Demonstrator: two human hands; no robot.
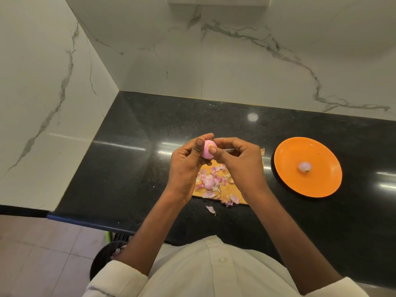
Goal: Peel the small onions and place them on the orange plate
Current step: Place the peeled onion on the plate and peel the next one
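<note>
Head view shows the left hand (186, 162) gripping an onion (207, 151) above the cutting board (240, 197); the right hand (240, 162), holding a thin blade (228, 149), should shave shallowly.

White grey-veined marble walls (235, 61) meet a glossy black counter (128, 168) above pale floor tiles (42, 254).

Head view, downward over counter (150, 129)
</note>
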